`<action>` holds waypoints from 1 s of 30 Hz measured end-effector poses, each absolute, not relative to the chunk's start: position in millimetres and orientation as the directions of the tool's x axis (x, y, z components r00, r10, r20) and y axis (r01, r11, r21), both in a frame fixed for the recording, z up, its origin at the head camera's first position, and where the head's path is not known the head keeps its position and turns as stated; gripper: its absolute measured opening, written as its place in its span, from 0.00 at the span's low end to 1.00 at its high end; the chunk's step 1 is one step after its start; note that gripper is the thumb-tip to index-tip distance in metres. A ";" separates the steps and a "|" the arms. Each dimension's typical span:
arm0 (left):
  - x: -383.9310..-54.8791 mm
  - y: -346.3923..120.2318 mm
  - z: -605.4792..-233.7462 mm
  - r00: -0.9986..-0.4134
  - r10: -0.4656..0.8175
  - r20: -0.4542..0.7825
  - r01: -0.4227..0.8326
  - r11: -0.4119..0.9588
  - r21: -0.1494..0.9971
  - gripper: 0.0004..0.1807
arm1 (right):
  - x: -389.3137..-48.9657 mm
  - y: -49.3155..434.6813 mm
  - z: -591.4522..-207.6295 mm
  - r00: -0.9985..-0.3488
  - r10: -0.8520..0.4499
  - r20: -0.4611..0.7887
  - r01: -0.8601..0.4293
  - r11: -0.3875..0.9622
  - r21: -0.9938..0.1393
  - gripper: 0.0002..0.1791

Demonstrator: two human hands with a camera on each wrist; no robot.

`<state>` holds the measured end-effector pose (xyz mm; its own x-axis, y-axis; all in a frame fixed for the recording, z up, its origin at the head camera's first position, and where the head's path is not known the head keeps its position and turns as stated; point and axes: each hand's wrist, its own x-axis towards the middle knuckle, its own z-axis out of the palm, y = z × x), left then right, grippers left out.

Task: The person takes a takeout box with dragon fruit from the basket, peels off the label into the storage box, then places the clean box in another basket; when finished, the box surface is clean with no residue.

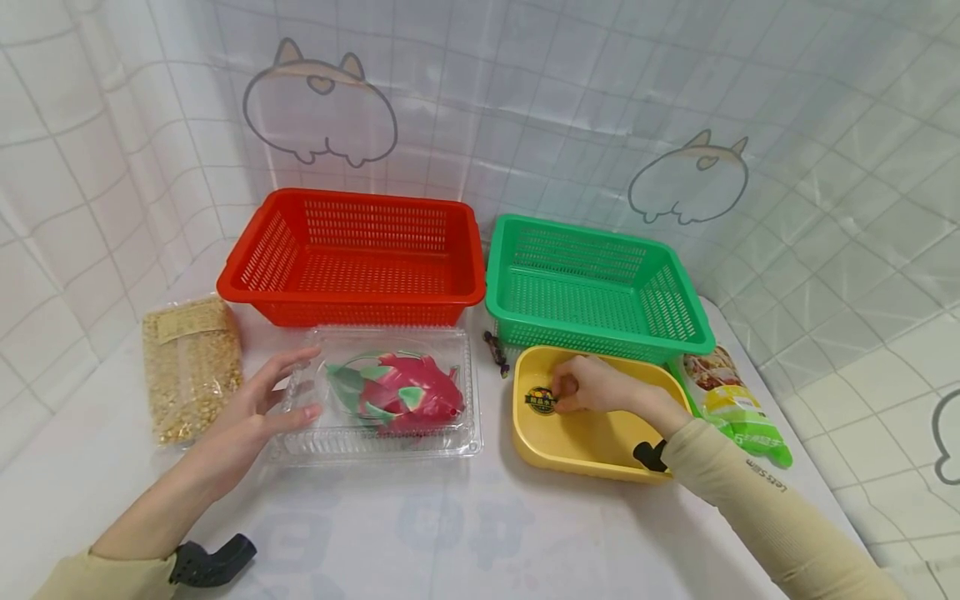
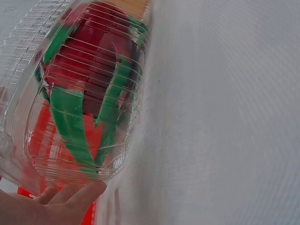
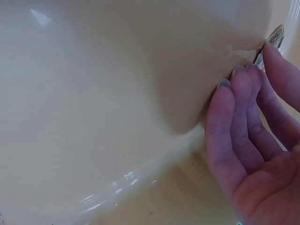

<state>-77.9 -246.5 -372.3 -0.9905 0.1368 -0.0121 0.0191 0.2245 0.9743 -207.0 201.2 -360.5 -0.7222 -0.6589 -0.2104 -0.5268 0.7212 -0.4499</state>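
Observation:
My left hand (image 1: 243,421) holds the left end of a clear plastic clamshell box (image 1: 360,442), thumb on the near side and fingers on the far side. Inside it lies a pink dragon fruit (image 1: 420,396) with green scales, also seen through the ribbed plastic (image 2: 101,70) in the left wrist view. My right hand (image 1: 600,387) reaches into a yellow basin (image 1: 592,437). Between thumb and forefinger it pinches a small dark-and-gold fruit label (image 1: 538,401); only a patterned edge of the label (image 3: 276,40) shows in the right wrist view.
A red basket (image 1: 352,312) and a green basket (image 1: 592,333) stand behind. A bag of yellowish grains (image 1: 191,367) lies at left, a green-and-clear food packet (image 1: 738,408) at right. A small dark wrapped item (image 1: 495,352) sits between box and basin.

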 end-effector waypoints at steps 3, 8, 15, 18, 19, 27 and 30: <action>-77.9 -245.8 -371.8 -0.990 0.137 -0.016 0.015 0.223 0.975 0.38 | -206.6 203.1 -358.6 -0.704 -0.678 -0.214 -0.540 0.706 -0.460 0.07; -78.0 -244.6 -371.0 -0.991 0.133 -0.034 -0.003 0.231 0.973 0.39 | -204.5 210.8 -351.2 -0.666 -0.704 -0.247 -0.561 0.691 -0.455 0.07; -78.3 -244.7 -371.2 -0.991 0.131 -0.032 -0.001 0.234 0.972 0.39 | -199.6 220.6 -335.7 -0.626 -0.732 -0.267 -0.556 0.660 -0.506 0.09; -78.6 -245.4 -371.4 -0.991 0.130 -0.031 0.001 0.233 0.972 0.39 | -195.0 219.2 -325.7 -0.646 -0.719 -0.257 -0.517 0.660 -0.546 0.10; -78.8 -245.6 -371.4 -0.991 0.130 -0.033 -0.001 0.235 0.972 0.39 | -193.0 218.0 -322.4 -0.658 -0.712 -0.246 -0.503 0.658 -0.560 0.11; -79.1 -246.1 -371.9 -0.991 0.132 -0.035 -0.004 0.232 0.973 0.38 | -172.5 196.5 -299.0 -0.763 -0.638 -0.104 -0.411 0.603 -0.684 0.15; -79.0 -246.4 -371.7 -0.991 0.127 -0.033 -0.003 0.233 0.973 0.38 | -164.0 185.1 -292.3 -0.783 -0.618 -0.074 -0.370 0.558 -0.743 0.17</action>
<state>-79.0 -246.4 -371.7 -0.9914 0.1269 -0.0329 -0.0025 0.2327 0.9726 -164.0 185.1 -292.3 -0.7829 -0.6177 -0.0742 -0.3700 0.5581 -0.7427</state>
